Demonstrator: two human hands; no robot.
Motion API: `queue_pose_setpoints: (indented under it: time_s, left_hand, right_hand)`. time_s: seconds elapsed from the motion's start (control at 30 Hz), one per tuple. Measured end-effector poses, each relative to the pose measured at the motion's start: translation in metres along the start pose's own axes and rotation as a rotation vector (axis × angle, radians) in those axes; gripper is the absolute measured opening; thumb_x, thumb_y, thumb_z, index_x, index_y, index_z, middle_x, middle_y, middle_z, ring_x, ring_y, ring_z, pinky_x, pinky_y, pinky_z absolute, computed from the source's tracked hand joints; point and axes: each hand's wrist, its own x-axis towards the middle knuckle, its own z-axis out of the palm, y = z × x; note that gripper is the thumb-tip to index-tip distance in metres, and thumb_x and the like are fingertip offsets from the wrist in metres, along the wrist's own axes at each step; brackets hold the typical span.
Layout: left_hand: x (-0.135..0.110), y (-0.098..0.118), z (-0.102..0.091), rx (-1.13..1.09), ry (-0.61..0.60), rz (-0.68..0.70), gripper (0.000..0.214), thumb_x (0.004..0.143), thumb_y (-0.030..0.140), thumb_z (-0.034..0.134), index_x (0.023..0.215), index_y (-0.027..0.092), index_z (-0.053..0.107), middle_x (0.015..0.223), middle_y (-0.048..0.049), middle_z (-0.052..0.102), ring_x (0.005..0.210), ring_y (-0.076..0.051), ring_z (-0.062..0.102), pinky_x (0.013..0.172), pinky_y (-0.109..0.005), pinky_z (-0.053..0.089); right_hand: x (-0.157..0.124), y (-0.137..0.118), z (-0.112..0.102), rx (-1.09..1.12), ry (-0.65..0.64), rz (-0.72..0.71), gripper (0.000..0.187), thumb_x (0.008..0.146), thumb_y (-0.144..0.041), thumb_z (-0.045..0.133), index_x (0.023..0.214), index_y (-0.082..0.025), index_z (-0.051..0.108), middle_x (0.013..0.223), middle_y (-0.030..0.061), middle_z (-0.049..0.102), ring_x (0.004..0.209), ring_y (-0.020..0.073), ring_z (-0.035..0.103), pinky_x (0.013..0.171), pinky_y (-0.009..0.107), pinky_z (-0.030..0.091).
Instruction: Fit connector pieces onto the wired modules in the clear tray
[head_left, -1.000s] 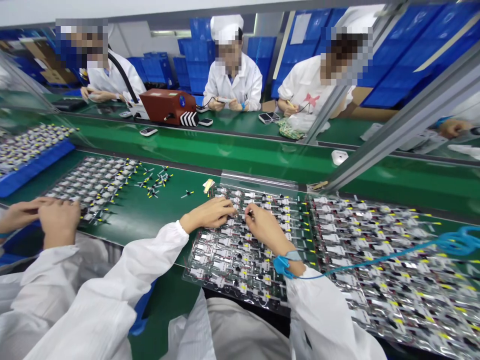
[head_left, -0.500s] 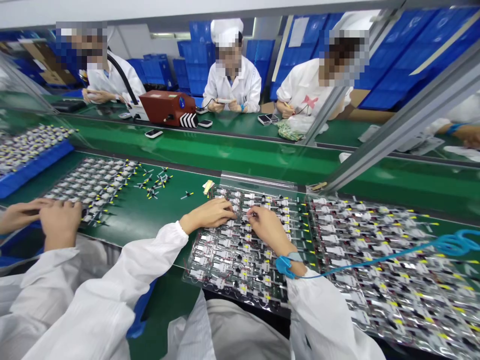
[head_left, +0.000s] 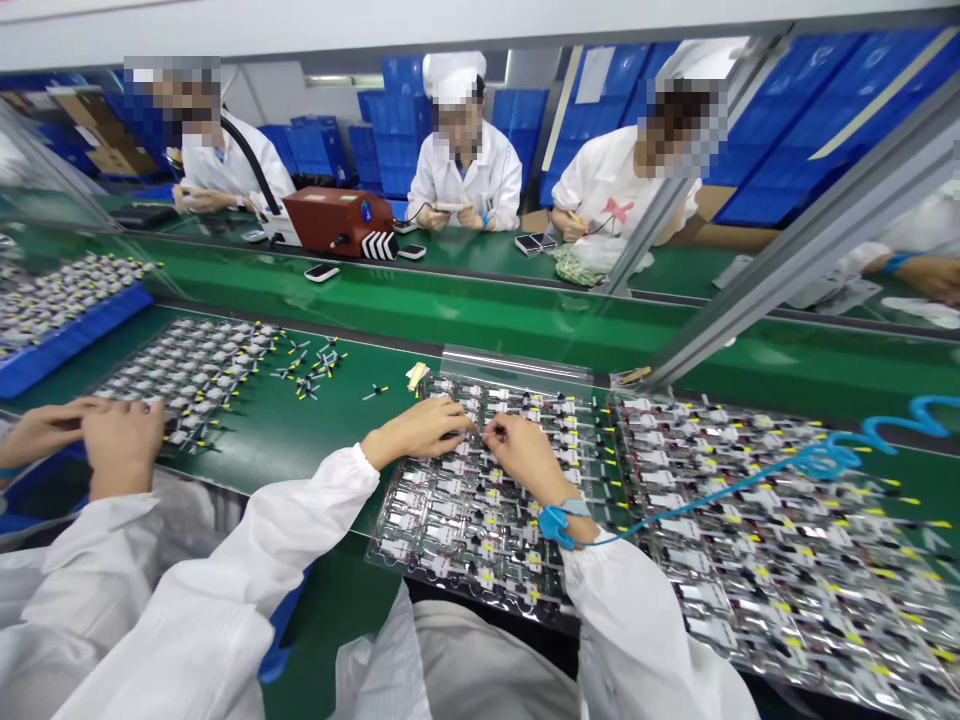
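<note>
Both my hands are over a clear plastic tray point(head_left: 382, 556) filled with rows of small white parts with thin wires and black-and-yellow ends. My left hand point(head_left: 429, 428) comes in from the left, fingers bent and tips pressed together above the upper rows. Close beside it, my right hand point(head_left: 521, 450) pinches with thumb and forefinger; whatever lies between the tips is too small to make out. A blue wrist strap point(head_left: 556, 525) with a coiled cord is on my right wrist.
A second filled tray point(head_left: 697, 500) lies to the right. Loose small parts with yellow tips point(head_left: 311, 375) lie left on the green bench point(head_left: 300, 450). A co-worker's hands point(head_left: 120, 440) work at another tray. Metal posts and a clear partition stand ahead; people sit beyond.
My right hand has shifted slightly left, closer to my left hand. The blue cord has swung upward at the right. A white-and-black device on the belt beyond has moved right.
</note>
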Motion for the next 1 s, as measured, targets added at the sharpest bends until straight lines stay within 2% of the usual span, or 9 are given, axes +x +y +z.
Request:
queue_pose_setpoints:
  time_s: [0.17,0.3,0.4,0.57,1.0]
  left_hand:
    - [-0.006,-0.008,0.007,-0.155,0.072,-0.043,0.024,0.101,0.035,0.057,0.118,0.019,0.063,0.106,-0.0085,0.066,0.101,-0.023,0.059,0.092,-0.035,0.046]
    - [-0.006,-0.008,0.013,-0.217,0.097,-0.086,0.025,0.103,0.034,0.053,0.12,0.018,0.063,0.107,-0.0091,0.068,0.101,-0.023,0.061,0.092,-0.035,0.046]
    - [-0.006,-0.008,0.017,-0.278,0.124,-0.113,0.03,0.102,0.034,0.056,0.126,0.017,0.062,0.112,-0.0107,0.069,0.105,-0.023,0.062,0.095,-0.036,0.046]
    - [-0.006,-0.011,0.023,-0.343,0.129,-0.152,0.026,0.099,0.034,0.061,0.117,0.017,0.067,0.104,-0.0086,0.071,0.101,-0.023,0.063,0.095,-0.036,0.046]
    - [-0.004,-0.01,0.029,-0.398,0.161,-0.204,0.025,0.097,0.036,0.064,0.114,0.018,0.068,0.106,-0.0081,0.073,0.103,-0.024,0.065,0.097,-0.038,0.047]
  right_hand:
    - [0.002,0.0,0.001,0.002,-0.001,-0.025,0.017,0.093,-0.02,0.059,0.1,-0.022,0.074,0.1,0.0066,0.074,0.092,0.0202,0.067,0.079,0.027,0.042]
    - [0.005,-0.005,0.002,0.004,0.002,-0.043,0.02,0.094,-0.021,0.057,0.101,-0.024,0.075,0.102,0.0065,0.074,0.094,0.0202,0.066,0.08,0.027,0.042]
    - [0.007,-0.008,0.004,0.002,0.009,-0.04,0.02,0.094,-0.021,0.057,0.102,-0.023,0.075,0.1,0.0068,0.073,0.092,0.0205,0.066,0.079,0.027,0.042]
    - [0.009,-0.008,0.008,0.007,0.01,-0.047,0.019,0.094,-0.022,0.057,0.101,-0.022,0.075,0.096,0.0064,0.073,0.09,0.02,0.066,0.077,0.027,0.041]
    - [0.01,-0.002,0.018,0.095,0.025,-0.025,0.018,0.094,-0.026,0.057,0.1,-0.024,0.074,0.089,0.0034,0.075,0.083,0.02,0.068,0.072,0.026,0.041]
